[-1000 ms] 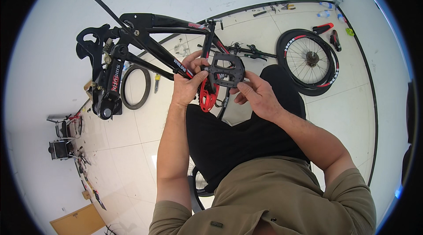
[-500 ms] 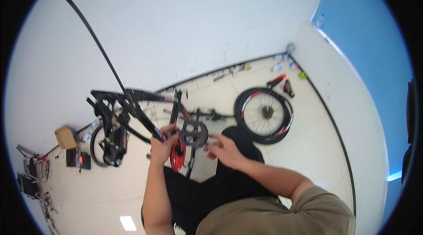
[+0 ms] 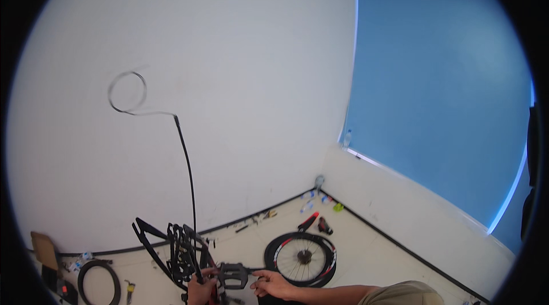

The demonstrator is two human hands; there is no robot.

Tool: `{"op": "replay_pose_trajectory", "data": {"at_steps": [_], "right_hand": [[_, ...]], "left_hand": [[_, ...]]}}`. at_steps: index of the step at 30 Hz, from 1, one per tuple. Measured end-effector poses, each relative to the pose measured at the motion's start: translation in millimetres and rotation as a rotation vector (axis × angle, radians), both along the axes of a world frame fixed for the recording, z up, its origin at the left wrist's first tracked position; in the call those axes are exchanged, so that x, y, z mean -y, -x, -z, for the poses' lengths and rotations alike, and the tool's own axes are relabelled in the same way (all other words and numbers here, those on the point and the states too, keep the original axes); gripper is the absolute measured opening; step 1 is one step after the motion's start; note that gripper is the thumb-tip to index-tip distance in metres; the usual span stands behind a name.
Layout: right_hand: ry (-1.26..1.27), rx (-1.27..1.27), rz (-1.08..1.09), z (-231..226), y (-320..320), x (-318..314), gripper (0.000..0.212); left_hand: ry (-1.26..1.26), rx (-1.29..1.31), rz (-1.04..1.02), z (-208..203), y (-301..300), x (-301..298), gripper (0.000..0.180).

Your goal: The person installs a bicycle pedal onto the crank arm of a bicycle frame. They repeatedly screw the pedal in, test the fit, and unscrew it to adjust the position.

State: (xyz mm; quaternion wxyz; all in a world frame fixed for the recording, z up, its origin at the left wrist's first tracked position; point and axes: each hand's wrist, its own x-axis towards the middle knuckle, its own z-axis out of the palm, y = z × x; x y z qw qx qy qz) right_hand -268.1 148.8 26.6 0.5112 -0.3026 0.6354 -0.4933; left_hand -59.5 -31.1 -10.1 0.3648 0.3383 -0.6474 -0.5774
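My left hand [image 3: 200, 292] is closed around the lower part of a black cable housing [image 3: 189, 174], against the bicycle frame [image 3: 153, 246]. The housing stands up tall from my fist. A thin wire loop [image 3: 110, 94] trails from its top end, blurred by motion. My right hand [image 3: 272, 284] is beside the black pedal [image 3: 234, 276], its fingers bent together near the pedal's right end. Whatever those fingertips pinch is too small to make out. Much of the frame is below the picture's lower edge.
A wheel [image 3: 305, 256] with red and white rim marks lies on the floor, near a red-black saddle [image 3: 309, 222]. Left are a bare tyre [image 3: 98, 283], a yellow-black tool [image 3: 130, 289] and a cardboard box [image 3: 44, 249]. Small parts line the white wall [image 3: 257, 76].
My view has tilted upward, so hands and bicycle sit lower in the picture. The housing's top and the wire loop have come into view. Both hands stay near the pedal.
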Motion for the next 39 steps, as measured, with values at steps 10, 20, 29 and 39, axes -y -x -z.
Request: {"op": "replay_pose_trajectory", "data": {"at_steps": [10,20,29,39], "right_hand": [[0.037,-0.369,0.02,-26,-22,-11,0.058],[0.069,-0.367,-0.062,-11,-17,14,0.052],[0.101,-0.163,0.055,-21,-11,-10,0.053],[0.174,-0.097,0.062,-8,-9,-8,0.049]], "left_hand": [[0.023,0.097,0.092,-53,-7,-29,0.038],[0.033,0.065,0.031,-14,3,-1,0.034],[0.033,0.018,0.011,-38,6,-27,0.034],[-0.034,-0.076,0.017,-8,6,-18,0.03]]}}
